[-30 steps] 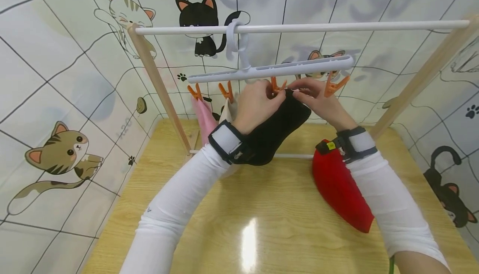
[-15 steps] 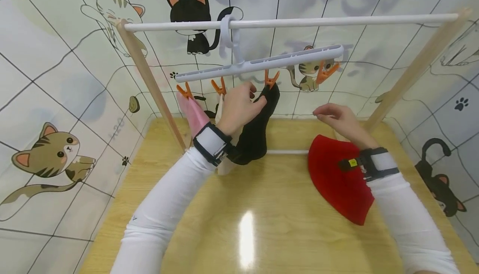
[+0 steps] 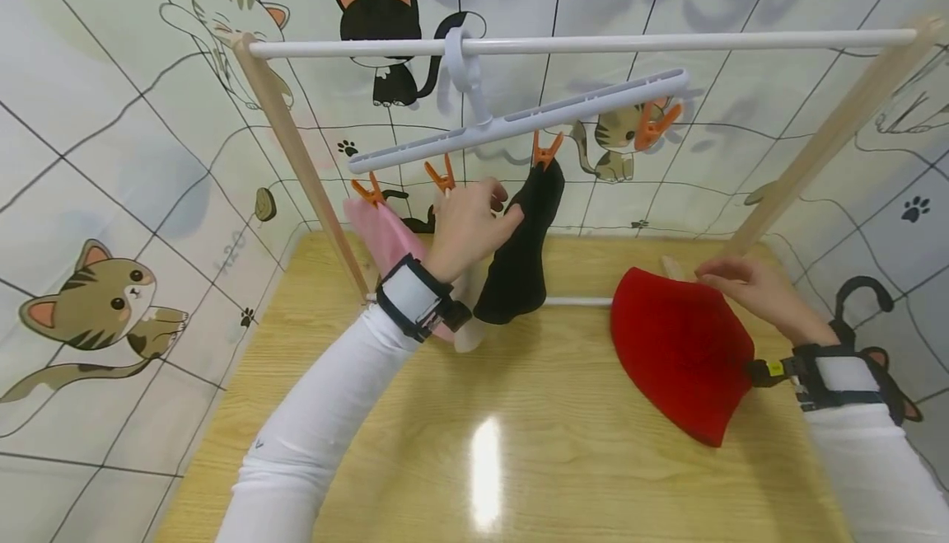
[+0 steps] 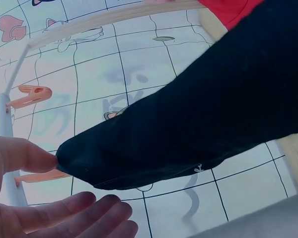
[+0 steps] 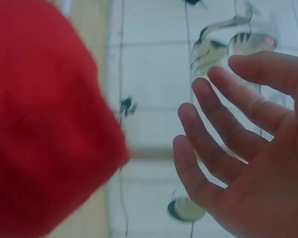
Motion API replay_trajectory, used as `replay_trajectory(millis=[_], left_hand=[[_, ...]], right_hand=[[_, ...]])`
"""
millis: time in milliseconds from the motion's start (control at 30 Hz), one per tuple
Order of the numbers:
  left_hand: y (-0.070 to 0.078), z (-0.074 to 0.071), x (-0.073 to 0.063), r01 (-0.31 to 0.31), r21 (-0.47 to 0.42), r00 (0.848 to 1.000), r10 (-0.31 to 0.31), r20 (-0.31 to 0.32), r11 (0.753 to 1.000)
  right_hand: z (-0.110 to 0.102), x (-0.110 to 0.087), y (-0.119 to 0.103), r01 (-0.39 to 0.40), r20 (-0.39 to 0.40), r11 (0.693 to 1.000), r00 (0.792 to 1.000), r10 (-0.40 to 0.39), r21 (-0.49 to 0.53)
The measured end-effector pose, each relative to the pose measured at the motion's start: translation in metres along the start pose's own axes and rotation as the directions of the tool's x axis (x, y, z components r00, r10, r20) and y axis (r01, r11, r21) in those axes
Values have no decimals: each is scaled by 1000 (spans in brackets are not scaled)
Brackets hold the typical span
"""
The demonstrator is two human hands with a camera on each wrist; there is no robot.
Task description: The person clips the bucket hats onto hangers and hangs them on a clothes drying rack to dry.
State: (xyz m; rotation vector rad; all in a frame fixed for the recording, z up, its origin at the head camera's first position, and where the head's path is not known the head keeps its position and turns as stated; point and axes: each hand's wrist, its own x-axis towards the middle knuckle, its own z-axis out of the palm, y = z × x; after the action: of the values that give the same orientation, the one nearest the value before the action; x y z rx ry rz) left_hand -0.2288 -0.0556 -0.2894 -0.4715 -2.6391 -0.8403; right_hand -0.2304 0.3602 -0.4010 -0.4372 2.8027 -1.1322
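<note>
A black sock (image 3: 522,246) hangs from an orange clip (image 3: 546,150) under the white hanger (image 3: 511,123), which tilts down to the left. My left hand (image 3: 472,226) is beside the sock with its fingers loose. In the left wrist view, the thumb tip overlaps the clipped end of the black sock (image 4: 154,119). My right hand (image 3: 759,287) hovers by the upper right brim of a red bucket hat (image 3: 670,345). The right wrist view shows its fingers spread, holding nothing, with a gap to the red hat (image 5: 44,129).
A pink sock (image 3: 385,234) and a cream sock (image 3: 467,337), partly behind my left hand, hang from clips on the left. One orange clip (image 3: 656,124) hangs bare at the right. The hanger hooks over a white rod (image 3: 667,43) between wooden posts on the table (image 3: 578,428).
Both hands have let go of the black sock, which now hangs straight down from its clip. My right hand has moved right and down to the red hat. The hanger tilts more.
</note>
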Motion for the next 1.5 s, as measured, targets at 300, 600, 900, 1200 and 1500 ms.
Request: replay_trajectory(millis=[300, 600, 900, 1200, 1500], left_hand=[[-6, -7, -9, 5, -15, 1000, -5, 7, 1000], [-12, -11, -17, 13, -79, 1000, -11, 21, 997], [-13, -14, -28, 13, -23, 997, -11, 80, 1000], [-10, -14, -33, -18, 67, 996, 12, 94, 998], [-9, -16, -35, -29, 87, 997, 22, 76, 996]], right_hand=[[-9, -30, 49, -139, 53, 988, 988, 142, -64], [2, -43, 87, -120, 71, 984, 991, 111, 131], [13, -39, 80, -208, 110, 976, 974, 201, 59], [10, -40, 78, -217, 177, 974, 963, 203, 65], [9, -41, 70, -216, 149, 965, 970, 194, 150]])
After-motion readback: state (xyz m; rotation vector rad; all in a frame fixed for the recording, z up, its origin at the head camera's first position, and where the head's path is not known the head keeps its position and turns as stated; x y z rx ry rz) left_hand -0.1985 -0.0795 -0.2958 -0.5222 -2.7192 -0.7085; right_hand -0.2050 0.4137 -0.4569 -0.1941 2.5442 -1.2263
